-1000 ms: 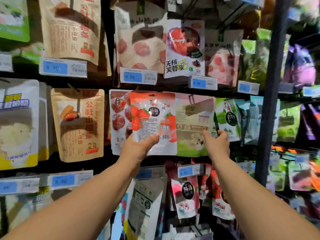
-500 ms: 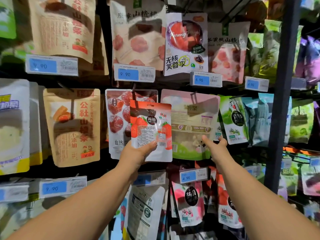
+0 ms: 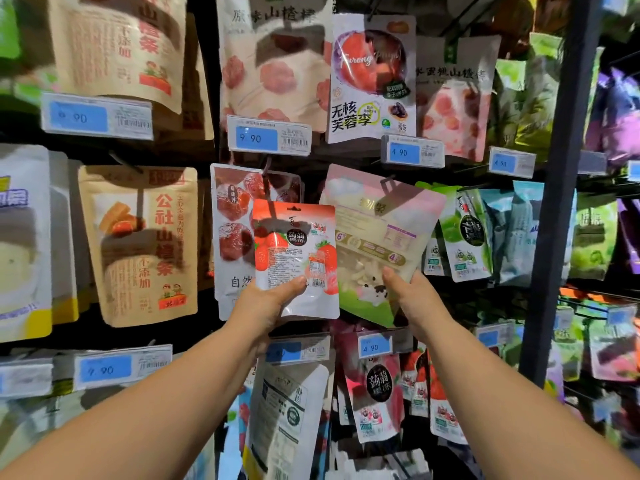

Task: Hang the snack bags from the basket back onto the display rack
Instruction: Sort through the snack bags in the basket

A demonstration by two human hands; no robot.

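My left hand (image 3: 266, 301) grips the lower edge of a red strawberry jelly snack bag (image 3: 294, 251), held upright in front of the display rack (image 3: 557, 202). My right hand (image 3: 412, 294) holds the lower right part of a pink and green snack bag (image 3: 381, 237) that hangs on the rack's middle row, thumb on its front. The red bag overlaps the pink bag's left edge and a hanging bag of dark red fruit (image 3: 235, 220). The basket is out of view.
Rows of hanging snack bags fill the rack, with blue price tags (image 3: 268, 138) under each row. Matching strawberry jelly bags (image 3: 379, 396) hang on the row below my hands. A dark vertical post (image 3: 554, 271) stands at the right.
My left hand lowered the red bag slightly. My right hand moved left and took hold of the pink and green bag's lower edge. The camera moved closer to the rack.
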